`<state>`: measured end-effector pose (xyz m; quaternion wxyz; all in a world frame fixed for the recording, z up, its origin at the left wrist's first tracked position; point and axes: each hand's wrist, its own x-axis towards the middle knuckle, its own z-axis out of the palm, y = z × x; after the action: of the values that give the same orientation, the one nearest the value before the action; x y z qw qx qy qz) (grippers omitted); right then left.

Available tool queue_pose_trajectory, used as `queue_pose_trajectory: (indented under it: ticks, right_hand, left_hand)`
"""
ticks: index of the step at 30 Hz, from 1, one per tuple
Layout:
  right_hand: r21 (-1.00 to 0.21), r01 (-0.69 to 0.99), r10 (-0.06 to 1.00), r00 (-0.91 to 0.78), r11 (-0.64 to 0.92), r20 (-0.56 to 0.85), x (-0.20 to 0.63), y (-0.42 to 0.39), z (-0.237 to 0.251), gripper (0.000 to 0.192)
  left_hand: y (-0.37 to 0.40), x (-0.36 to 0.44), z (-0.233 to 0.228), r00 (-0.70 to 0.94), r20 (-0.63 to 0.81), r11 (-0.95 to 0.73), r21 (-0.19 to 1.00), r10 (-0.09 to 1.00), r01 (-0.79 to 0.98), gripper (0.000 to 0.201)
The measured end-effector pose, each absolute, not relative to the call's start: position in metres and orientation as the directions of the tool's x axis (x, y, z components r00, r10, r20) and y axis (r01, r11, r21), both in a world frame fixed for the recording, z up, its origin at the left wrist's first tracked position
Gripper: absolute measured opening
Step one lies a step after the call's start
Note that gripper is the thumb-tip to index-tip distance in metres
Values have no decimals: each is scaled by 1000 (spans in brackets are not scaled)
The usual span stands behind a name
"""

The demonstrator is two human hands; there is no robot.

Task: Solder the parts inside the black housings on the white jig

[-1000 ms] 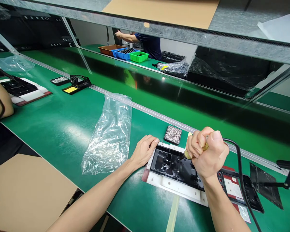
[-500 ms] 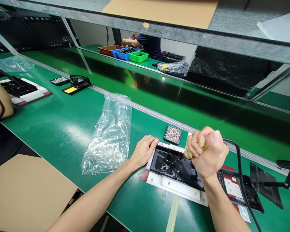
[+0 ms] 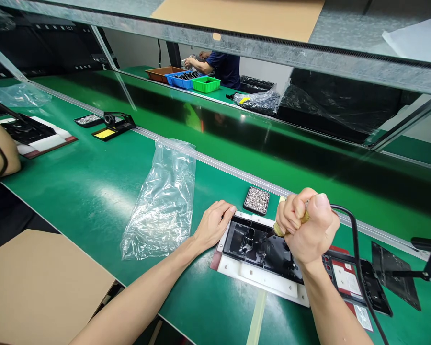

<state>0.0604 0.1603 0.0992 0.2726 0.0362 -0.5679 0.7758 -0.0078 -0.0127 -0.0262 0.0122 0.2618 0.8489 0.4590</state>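
Note:
A black plastic housing (image 3: 273, 251) lies in a white fixture (image 3: 258, 276) on the green bench. My left hand (image 3: 215, 223) is closed at the fixture's far left corner, its fingers bent against the edge. My right hand (image 3: 309, 225) is wrapped in a fist round the yellowish handle of a corded soldering iron (image 3: 279, 229), held over the housing. The iron's tip points down into the housing, and my fist partly covers the far right of it. Just behind the fixture sits a small black tray (image 3: 256, 200) of tiny metal pieces.
A clear plastic bag (image 3: 161, 206) lies left of my hand. On the right are a black frame part (image 3: 379, 292), the iron's black cord (image 3: 355, 239) and a black stand (image 3: 425, 273). A metal shelf (image 3: 237, 45) crosses overhead. A co-worker's arm (image 3: 0, 148) is at far left; another person (image 3: 222, 69) works beyond.
My hands, the iron and the fixture stay in place. Across the bench, the other person's hands and arm have shifted slightly to the right.

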Motion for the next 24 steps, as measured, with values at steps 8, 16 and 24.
queue_pose_trajectory:
  ticks: [8, 16, 24]
  right_hand:
    - [-862, -465, 379, -849, -201, 370, 60, 160, 100, 58]
    - [-863, -462, 382, -849, -203, 365, 60, 161, 99, 57]
    - [-867, -458, 385, -849, -194, 362, 59, 157, 98, 57]
  left_hand:
    - [-13, -8, -27, -859, 223, 435, 787, 461, 437, 39]
    - [-12, -9, -26, -860, 225, 440, 783, 457, 439, 37]
    - [-12, -7, -27, -858, 232, 436, 783, 458, 444, 37]
